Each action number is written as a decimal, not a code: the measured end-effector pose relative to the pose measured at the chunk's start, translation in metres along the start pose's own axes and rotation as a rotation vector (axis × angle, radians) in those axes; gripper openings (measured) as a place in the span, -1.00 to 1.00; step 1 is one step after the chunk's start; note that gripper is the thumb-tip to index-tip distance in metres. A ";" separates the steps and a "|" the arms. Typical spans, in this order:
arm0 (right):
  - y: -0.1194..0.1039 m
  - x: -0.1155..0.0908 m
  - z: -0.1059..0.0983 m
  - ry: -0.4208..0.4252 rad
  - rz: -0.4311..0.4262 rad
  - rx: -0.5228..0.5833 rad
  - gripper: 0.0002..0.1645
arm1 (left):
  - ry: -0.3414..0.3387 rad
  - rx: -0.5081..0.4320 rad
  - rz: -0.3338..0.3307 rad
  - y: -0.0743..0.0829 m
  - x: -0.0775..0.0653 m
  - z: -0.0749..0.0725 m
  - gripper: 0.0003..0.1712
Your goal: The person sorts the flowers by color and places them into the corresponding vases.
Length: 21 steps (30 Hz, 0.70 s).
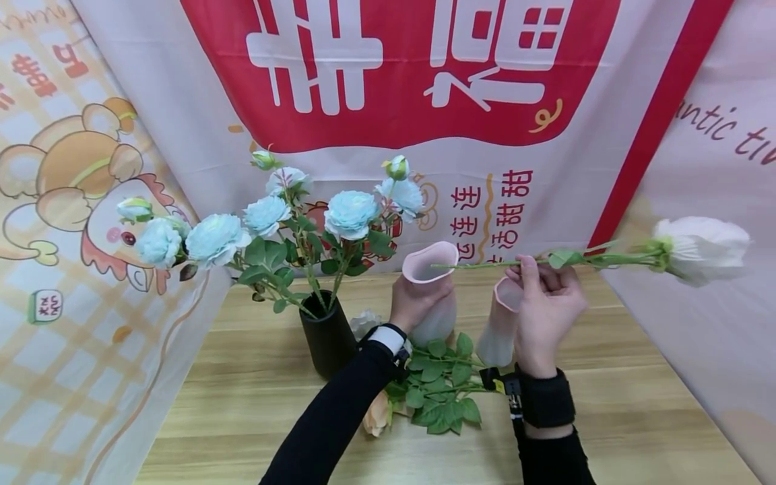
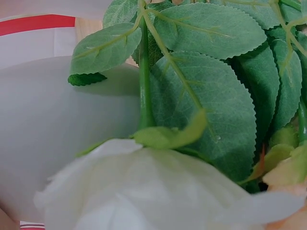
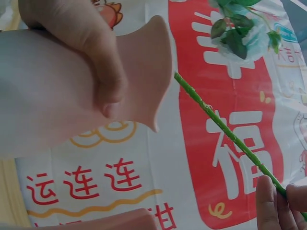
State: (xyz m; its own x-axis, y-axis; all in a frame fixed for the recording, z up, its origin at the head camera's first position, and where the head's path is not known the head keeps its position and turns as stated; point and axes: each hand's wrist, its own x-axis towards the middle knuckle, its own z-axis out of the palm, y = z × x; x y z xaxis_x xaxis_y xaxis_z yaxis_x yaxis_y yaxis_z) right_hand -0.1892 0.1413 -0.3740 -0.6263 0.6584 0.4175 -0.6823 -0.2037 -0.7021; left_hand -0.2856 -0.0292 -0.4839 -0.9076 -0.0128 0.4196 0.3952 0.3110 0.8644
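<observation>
My left hand [image 1: 411,302] grips a pink-rimmed pale vase [image 1: 439,320] around its neck, its mouth tilted up. In the right wrist view the left thumb lies along the side of that vase [image 3: 48,96]. My right hand [image 1: 548,310] pinches the green stem of a white rose [image 1: 703,249], held nearly level with its bloom out to the right. The cut end of the stem [image 3: 220,125] points at the vase mouth and overlaps the opening in the head view. Another white rose [image 2: 144,191] lies below the left wrist, beside green leaves [image 2: 201,105].
A black vase [image 1: 327,340] with several light blue flowers [image 1: 351,214] stands to the left. A second, smaller pink-rimmed vase [image 1: 498,333] is beside my right hand. Leafy stems [image 1: 442,387] and a peach flower [image 1: 377,413] lie on the wooden table [image 1: 242,417]. Printed cloths surround it.
</observation>
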 end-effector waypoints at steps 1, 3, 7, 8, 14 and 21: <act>0.003 0.001 0.001 -0.003 0.003 0.001 -0.72 | 0.004 0.000 0.005 0.000 0.000 0.000 -0.19; 0.007 0.001 0.002 -0.011 0.008 -0.002 -0.72 | 0.006 -0.008 0.008 0.000 0.000 0.000 -0.19; 0.015 0.000 0.006 -0.056 -0.002 -0.020 -0.74 | 0.003 -0.024 0.003 0.001 0.000 0.000 -0.20; 0.016 -0.001 0.008 -0.069 -0.001 -0.018 -0.74 | 0.000 -0.024 0.000 0.001 0.000 0.000 -0.20; 0.023 -0.007 0.017 -0.104 0.044 0.061 -0.78 | -0.003 -0.003 0.005 0.002 -0.002 -0.001 -0.18; 0.023 -0.009 0.021 -0.130 0.017 0.018 -0.77 | 0.002 -0.002 0.014 0.000 0.000 0.000 -0.16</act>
State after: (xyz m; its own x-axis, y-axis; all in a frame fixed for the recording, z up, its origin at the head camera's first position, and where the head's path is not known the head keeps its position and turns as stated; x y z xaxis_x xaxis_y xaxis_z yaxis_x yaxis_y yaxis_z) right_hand -0.2074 0.1158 -0.3820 -0.6806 0.5556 0.4776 -0.6770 -0.2278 -0.6998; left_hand -0.2854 -0.0289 -0.4844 -0.9016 -0.0106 0.4325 0.4084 0.3092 0.8588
